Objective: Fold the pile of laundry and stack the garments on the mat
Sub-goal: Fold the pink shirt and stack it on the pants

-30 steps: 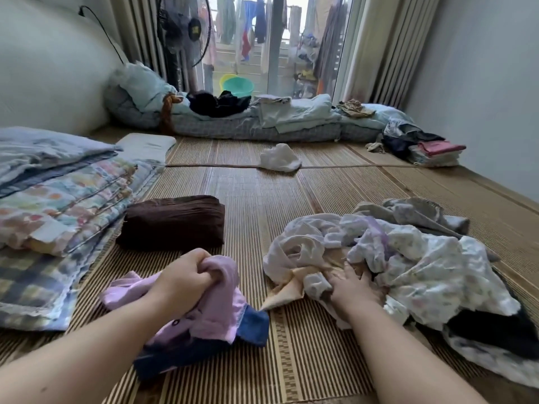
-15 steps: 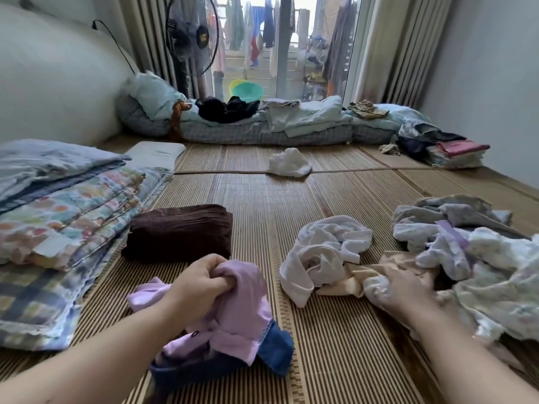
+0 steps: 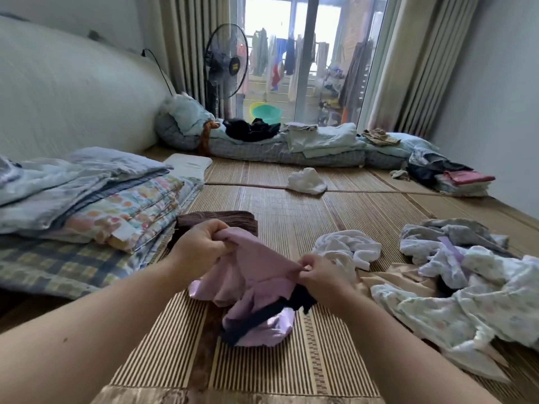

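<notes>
My left hand (image 3: 201, 249) gripped the upper edge of the lilac cotton garment with dark navy trim (image 3: 256, 275), fingers curled tight round a bunch of its cloth. My right hand (image 3: 318, 272) pinched the same edge farther right between thumb and fingertips. The garment hung between the two, its lower part crumpled on the striped woven straw mat (image 3: 291, 205), near the mat's front edge and about midway across. Just behind my left hand lay a folded dark brown garment (image 3: 233, 218), beside the stack of folded quilts (image 3: 110, 205) along the mat's left edge. The loose pile of pale floral laundry (image 3: 466, 290) sprawled toward the right edge, with a crumpled white garment (image 3: 347, 249) on its left side, close to my right hand.
</notes>
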`<state>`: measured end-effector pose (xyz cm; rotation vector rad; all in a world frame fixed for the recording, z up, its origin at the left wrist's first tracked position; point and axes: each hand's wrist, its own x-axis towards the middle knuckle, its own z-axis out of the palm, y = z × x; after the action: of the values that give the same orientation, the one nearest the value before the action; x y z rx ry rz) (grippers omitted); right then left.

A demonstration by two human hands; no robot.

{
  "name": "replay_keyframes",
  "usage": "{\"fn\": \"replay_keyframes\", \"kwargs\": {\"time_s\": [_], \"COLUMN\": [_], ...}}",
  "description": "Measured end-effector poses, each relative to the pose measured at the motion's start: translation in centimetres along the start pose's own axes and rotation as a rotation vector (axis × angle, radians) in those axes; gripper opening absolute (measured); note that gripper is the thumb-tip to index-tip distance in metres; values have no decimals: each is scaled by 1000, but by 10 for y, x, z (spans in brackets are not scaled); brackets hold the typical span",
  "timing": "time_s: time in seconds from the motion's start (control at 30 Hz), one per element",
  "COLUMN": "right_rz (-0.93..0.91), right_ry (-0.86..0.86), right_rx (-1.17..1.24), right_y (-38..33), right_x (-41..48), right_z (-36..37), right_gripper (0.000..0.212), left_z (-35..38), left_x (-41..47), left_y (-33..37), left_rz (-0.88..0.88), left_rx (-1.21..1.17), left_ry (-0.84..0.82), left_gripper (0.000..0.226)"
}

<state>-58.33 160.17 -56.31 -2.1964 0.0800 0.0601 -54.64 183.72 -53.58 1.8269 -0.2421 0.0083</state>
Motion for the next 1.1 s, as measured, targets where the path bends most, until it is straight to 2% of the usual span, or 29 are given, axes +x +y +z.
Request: {"fn": "replay_keyframes", "kwargs": {"time_s": [0.1,0.2,0.27,0.33,0.4,0.43,0.5,0.57,0.7,0.77,0.93,1.1], "right_rz": [-42,-89,-119,-146,-140,-126,-114,-146,-150,-111,-66,-125], "right_ry": [52,109,115,123,143,156,180,234,371,357,339,131], "right_rx": [177,269,289,350,489,568,669,707,684,712,668,283], "right_y": [-33,-78,-105,-127,-142,-148,-157,-158,-146,-137,-114,-117], "right_x": [-14,-23,-28,-33,-37,-39,-44,-47,-51,-54,-57,-74], "right_z": [-32,-47,-47,-42,-37,-35,-32,-35,-57,-67,-72,-51], "right_gripper": [3,9,7,8,6,10,15,13,10,8,4,35], "left_z": [-26,-37,-32,-17,5,15,26,26,3,-10,-22,-11], "left_x": [-5,-14,-24,-38,-50,-54,-60,-59,-51,-46,-41,-43], "left_y": [2,17,39,63,79,83,84,77,70,72,76,88], "left_rz": [-48,-27,75,127,162,196,245,226,86,37,59,73], "left_rx": [193,336,291,222,230,287,365,341,117,8,-54,71], "left_ry": [56,77,-19,-154,-225,-209,-109,-33,-23,-9,3,-26], "left_gripper": [10,42,57,60,56,50,31,11,13,9,11,12]}}
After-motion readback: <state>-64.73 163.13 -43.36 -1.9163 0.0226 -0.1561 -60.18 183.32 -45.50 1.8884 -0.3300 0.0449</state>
